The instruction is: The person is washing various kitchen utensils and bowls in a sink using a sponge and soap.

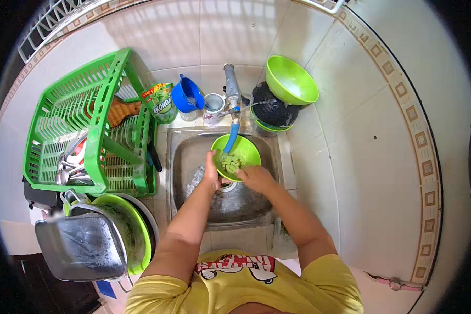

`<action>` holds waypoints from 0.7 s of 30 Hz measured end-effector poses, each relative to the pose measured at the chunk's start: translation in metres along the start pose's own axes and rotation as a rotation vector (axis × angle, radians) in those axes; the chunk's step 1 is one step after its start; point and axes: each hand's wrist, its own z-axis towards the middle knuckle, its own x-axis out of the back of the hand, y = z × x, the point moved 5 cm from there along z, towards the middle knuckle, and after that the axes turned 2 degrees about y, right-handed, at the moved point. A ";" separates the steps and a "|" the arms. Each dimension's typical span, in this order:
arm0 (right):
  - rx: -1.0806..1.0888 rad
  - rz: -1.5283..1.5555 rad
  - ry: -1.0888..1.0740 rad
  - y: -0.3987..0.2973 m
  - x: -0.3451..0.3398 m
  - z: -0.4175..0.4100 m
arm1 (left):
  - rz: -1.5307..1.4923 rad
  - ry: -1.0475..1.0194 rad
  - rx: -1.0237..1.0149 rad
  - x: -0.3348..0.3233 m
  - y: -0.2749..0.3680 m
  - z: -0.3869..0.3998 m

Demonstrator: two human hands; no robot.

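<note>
A lime-green bowl [249, 151] is held over the metal sink [243, 208], with my left hand [212, 170] gripping its left side. Inside it lie small pale-green chopped vegetable pieces [230, 161]. The fingers of my right hand [258, 179] reach over the near right rim and touch the pieces; whether they pinch any is hidden. A blue hose [232, 137] on the tap [231, 86] ends inside the bowl, above the pieces. Part of the drain [228, 187] shows beneath the bowl.
On the left stands a green plastic dish rack [114, 141] with cutlery [68, 168] and a wooden board [121, 112]. Stacked pans [82, 247] sit nearer me. Behind the sink are a detergent pouch [159, 103], a blue dipper [186, 92], a cup [212, 115] and another green bowl [292, 80] atop a black pot [274, 110].
</note>
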 end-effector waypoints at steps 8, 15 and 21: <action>-0.347 1.474 0.433 0.033 -0.031 0.085 | 0.166 0.018 -0.064 0.003 -0.005 -0.027; 0.265 1.155 0.084 -0.052 -0.046 0.072 | 0.120 0.054 -0.097 0.018 0.013 -0.029; 0.211 0.324 0.175 -0.029 -0.042 0.037 | 0.217 0.248 -0.130 0.032 0.012 0.018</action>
